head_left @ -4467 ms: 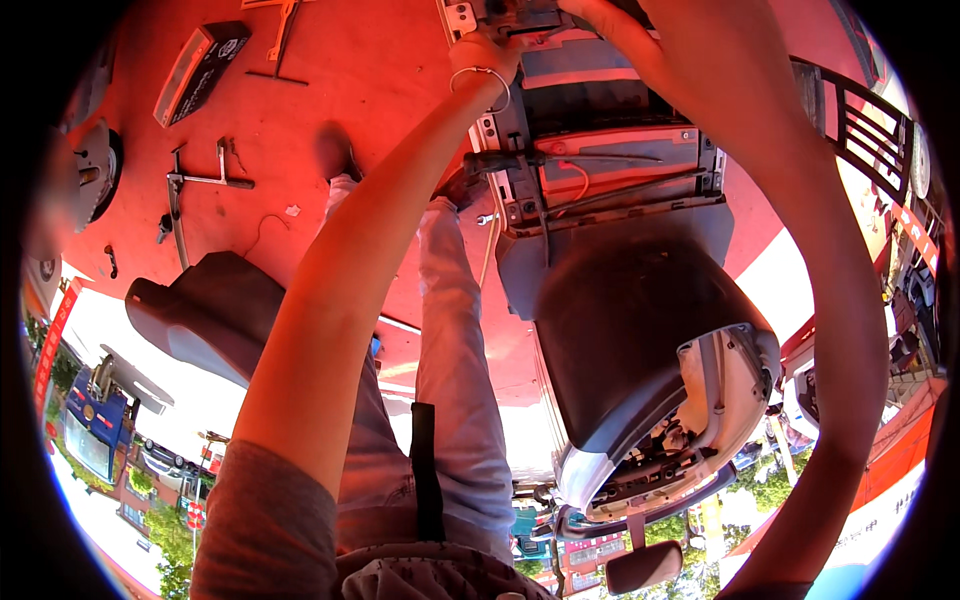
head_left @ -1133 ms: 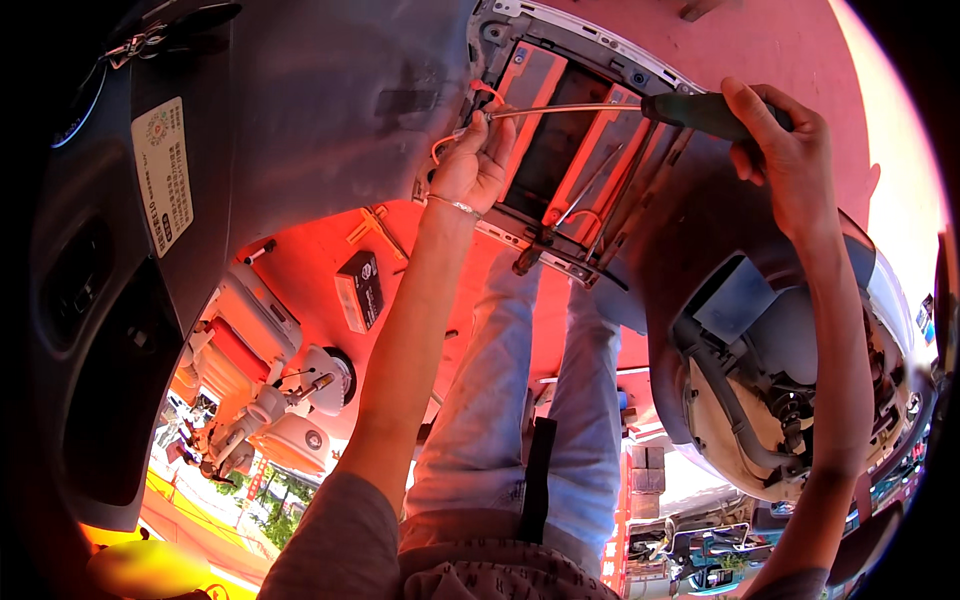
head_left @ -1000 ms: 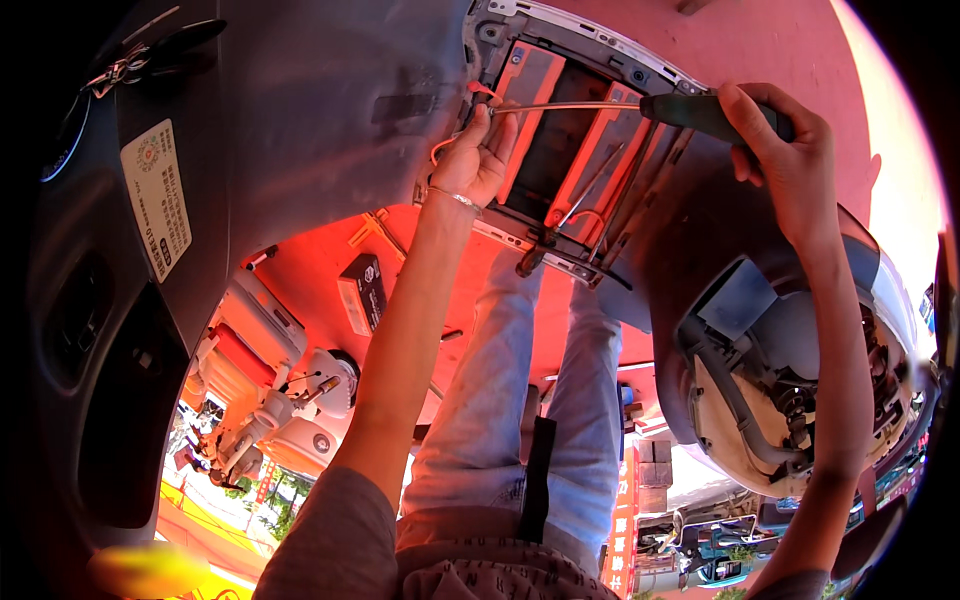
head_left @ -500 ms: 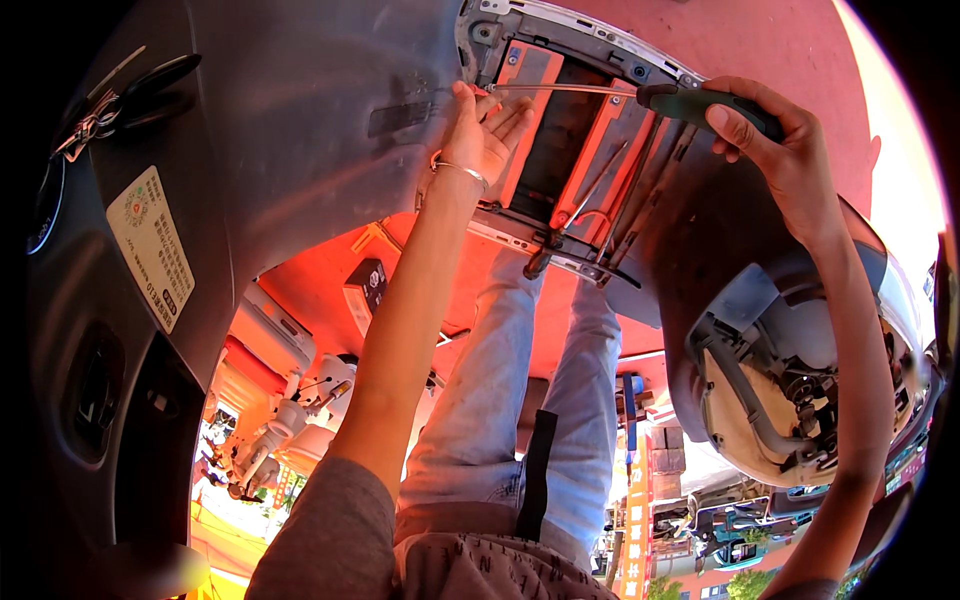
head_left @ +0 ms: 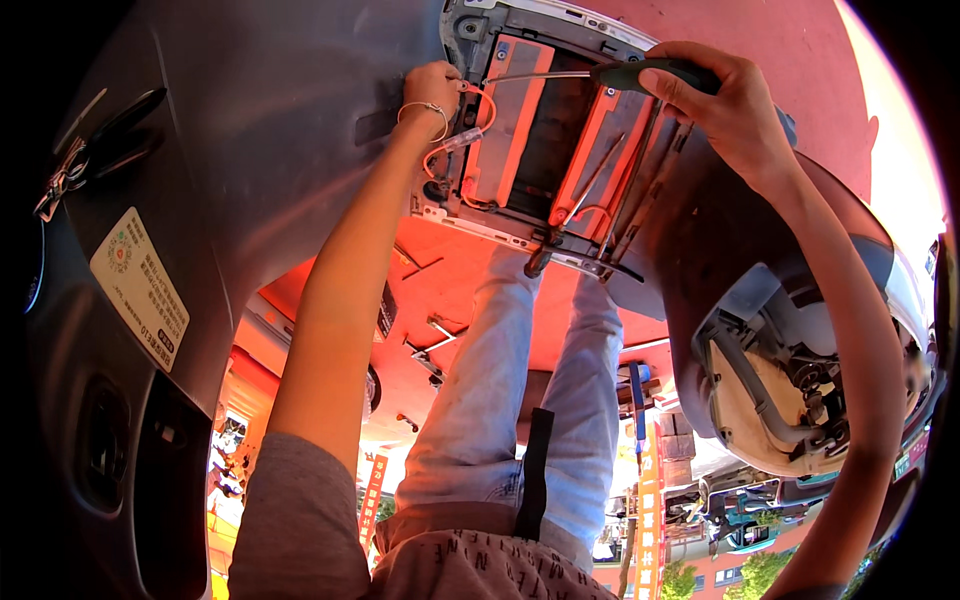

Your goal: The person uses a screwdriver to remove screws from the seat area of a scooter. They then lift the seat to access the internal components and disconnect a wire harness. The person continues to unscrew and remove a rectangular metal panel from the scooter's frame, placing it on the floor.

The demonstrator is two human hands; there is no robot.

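Observation:
An open compartment in a dark vehicle body holds a left battery (head_left: pixel 487 125) and a right battery (head_left: pixel 590 150), both grey with red-orange edges. At the compartment's left edge my left hand (head_left: pixel 432 92) is closed, its fingertips at one end of an orange cable (head_left: pixel 489 112) with a clear inline piece. My right hand (head_left: pixel 735 105) is wrapped round the dark green handle of a screwdriver (head_left: pixel 535 76). Its long shaft points left, the tip near the left battery's upper corner beside the cable end. The exact contact there is too small to tell.
Another long thin tool (head_left: pixel 597 180) lies across the right battery. Below, several tools (head_left: pixel 435 340) lie on the red floor. A dark panel with a white label (head_left: pixel 138 285) stands at left. An opened housing with exposed parts (head_left: pixel 770 385) is at right.
My left hand has gone from open, palm showing, to closed, and moved left to the cable end. My right hand has shifted left and slightly up with the screwdriver.

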